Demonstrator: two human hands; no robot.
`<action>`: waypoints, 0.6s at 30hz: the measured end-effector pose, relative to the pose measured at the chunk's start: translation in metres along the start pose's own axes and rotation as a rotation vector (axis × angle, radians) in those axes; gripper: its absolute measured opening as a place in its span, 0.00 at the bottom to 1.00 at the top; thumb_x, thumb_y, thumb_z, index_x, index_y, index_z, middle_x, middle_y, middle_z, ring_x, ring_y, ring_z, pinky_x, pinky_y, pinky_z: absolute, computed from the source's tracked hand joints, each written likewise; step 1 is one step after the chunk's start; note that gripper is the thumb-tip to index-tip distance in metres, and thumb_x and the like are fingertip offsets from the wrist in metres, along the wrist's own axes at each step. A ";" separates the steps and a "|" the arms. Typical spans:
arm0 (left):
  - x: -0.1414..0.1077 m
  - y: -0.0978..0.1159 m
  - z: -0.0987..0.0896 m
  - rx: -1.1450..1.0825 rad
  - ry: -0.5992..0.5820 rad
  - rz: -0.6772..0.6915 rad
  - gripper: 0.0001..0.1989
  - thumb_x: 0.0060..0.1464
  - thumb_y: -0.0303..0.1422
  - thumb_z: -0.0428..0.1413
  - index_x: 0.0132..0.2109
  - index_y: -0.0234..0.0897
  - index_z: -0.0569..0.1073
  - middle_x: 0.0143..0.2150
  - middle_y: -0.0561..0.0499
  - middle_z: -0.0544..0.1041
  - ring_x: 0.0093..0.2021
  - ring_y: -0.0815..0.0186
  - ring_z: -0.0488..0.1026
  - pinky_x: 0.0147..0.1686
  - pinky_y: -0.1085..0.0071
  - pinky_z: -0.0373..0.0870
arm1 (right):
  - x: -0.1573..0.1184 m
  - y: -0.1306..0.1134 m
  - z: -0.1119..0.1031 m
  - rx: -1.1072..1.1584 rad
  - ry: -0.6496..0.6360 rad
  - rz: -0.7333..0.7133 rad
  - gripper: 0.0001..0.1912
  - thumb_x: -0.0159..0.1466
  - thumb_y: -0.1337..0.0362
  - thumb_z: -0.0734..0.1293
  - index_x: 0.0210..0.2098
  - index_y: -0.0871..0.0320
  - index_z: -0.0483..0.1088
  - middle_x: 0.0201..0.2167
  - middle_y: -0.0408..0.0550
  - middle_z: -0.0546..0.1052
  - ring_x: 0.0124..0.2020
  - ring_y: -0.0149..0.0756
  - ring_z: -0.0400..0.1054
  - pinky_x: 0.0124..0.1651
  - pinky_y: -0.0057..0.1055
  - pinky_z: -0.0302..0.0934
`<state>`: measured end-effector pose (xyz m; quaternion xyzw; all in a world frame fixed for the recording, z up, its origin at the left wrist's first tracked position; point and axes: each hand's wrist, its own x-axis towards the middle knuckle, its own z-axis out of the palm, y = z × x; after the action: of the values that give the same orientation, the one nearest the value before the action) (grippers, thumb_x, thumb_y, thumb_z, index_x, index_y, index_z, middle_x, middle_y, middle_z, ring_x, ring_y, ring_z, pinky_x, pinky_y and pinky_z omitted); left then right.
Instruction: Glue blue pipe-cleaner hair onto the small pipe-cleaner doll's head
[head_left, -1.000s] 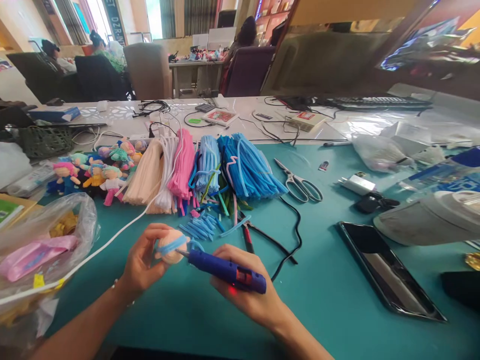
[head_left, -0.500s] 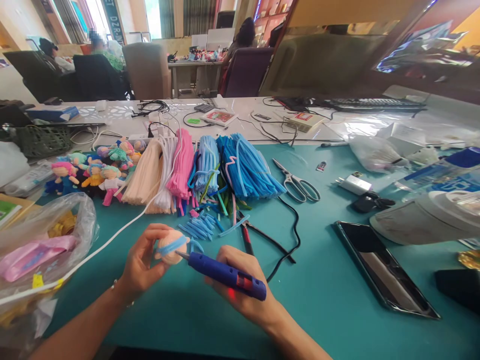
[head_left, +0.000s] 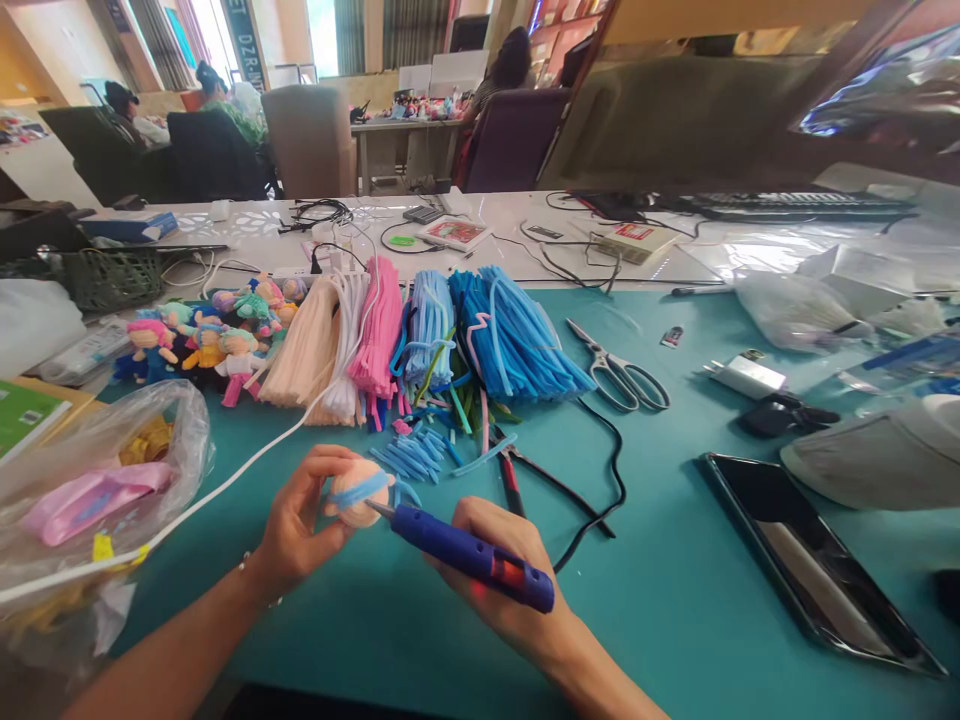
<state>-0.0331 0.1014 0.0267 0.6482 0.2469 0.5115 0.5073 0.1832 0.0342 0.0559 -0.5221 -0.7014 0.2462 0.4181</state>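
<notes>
Only the view has been swung slightly left, the pose of the hands being nearly unchanged; the peach ball (head_left: 363, 514) is held nearer than the cut blue pieces (head_left: 411, 454). Should the nozzle (head_left: 379, 508) slip on its curve, the left hand (head_left: 296, 530) could be burnt. Its thumb and fingers are parted by the ball's width, gripping it; by the right hand (head_left: 510, 530), tightly curled, the glue gun (head_left: 450, 545) is grasped.
</notes>
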 end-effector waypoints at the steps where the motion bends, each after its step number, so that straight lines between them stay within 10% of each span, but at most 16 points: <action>1: 0.000 0.000 0.000 0.001 0.001 -0.002 0.18 0.49 0.25 0.59 0.48 0.41 0.72 0.48 0.45 0.70 0.49 0.57 0.71 0.48 0.60 0.70 | 0.000 0.000 0.000 -0.010 0.000 -0.007 0.16 0.60 0.63 0.66 0.21 0.54 0.55 0.18 0.37 0.62 0.19 0.28 0.56 0.23 0.26 0.50; 18: 0.000 0.001 0.000 -0.040 -0.013 -0.015 0.19 0.49 0.24 0.59 0.49 0.42 0.72 0.48 0.45 0.70 0.48 0.58 0.70 0.48 0.62 0.69 | 0.001 0.002 -0.001 -0.013 -0.002 -0.076 0.14 0.62 0.63 0.65 0.23 0.55 0.57 0.19 0.38 0.63 0.20 0.29 0.57 0.25 0.27 0.51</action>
<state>-0.0332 0.1017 0.0274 0.6393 0.2379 0.5083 0.5256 0.1846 0.0354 0.0549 -0.4976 -0.7226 0.2260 0.4233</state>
